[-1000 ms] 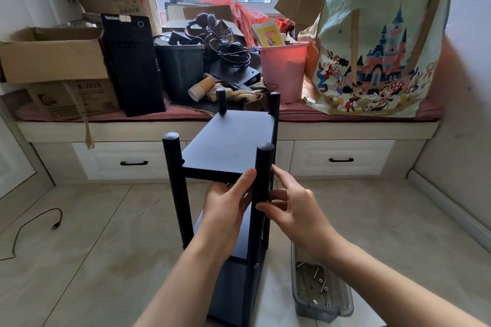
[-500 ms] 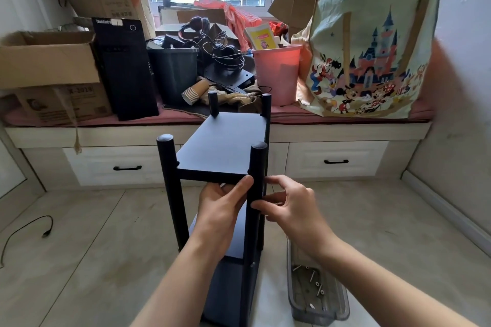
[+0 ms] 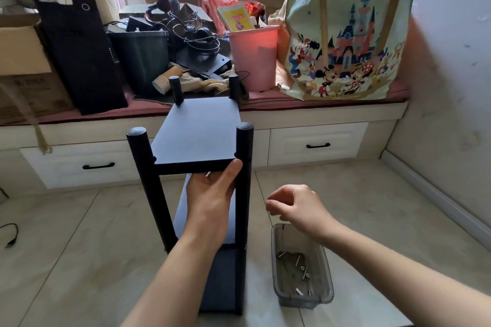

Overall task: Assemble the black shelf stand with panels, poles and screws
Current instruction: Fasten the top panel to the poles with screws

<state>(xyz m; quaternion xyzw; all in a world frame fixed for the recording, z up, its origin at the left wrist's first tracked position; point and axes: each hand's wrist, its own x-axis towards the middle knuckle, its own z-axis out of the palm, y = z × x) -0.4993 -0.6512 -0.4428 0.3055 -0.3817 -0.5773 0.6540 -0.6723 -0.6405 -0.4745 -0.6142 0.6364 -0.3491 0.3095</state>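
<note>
1. The black shelf stand (image 3: 198,141) stands upright on the tiled floor (image 3: 79,233) at the middle of the view, its top panel (image 3: 199,133) level between four poles.
2. The near right pole (image 3: 244,172) rises just past the panel's corner; the near left pole (image 3: 144,175) stands at nine o'clock from it.
3. The left hand (image 3: 210,199) reaches up from six o'clock and grasps the front edge of the top panel, thumb lying against the edge by the near right pole, fingers tucked underneath out of sight.
4. The right hand (image 3: 297,203) hangs in the air at three o'clock from the stand, apart from the pole, fingers loosely curled and holding nothing that can be seen.
5. Below that hand, at five o'clock from the stand, a clear plastic bin (image 3: 301,265) sits on the floor with loose screws (image 3: 303,269) inside.
6. At twelve o'clock, a window seat (image 3: 318,106) carries a pink bucket (image 3: 253,58), a cartoon tote bag (image 3: 345,34) and a black computer case (image 3: 79,56).
</note>
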